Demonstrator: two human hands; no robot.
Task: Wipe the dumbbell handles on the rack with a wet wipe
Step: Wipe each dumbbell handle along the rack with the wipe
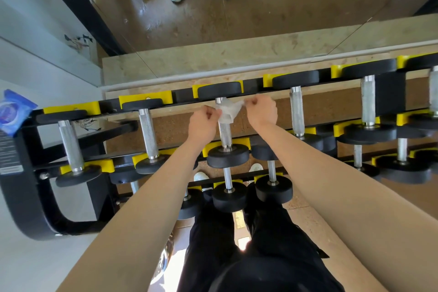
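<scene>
A white wet wipe (228, 111) is stretched between my two hands over the far end of a knurled steel dumbbell handle (224, 134) on the rack's top tier. My left hand (204, 123) pinches the wipe's left edge. My right hand (262, 110) pinches its right corner. That dumbbell has black round heads and rests in yellow cradles (211, 148). More dumbbell handles stand to the left (147, 133) and to the right (297, 114) on the same tier.
A black rack frame (28, 208) curves down at the left, with a blue wet-wipe pack (13, 111) on its top left corner. Lower tiers hold smaller dumbbells (228, 194). A mirror (237, 12) behind the rack reflects the floor and white shoes.
</scene>
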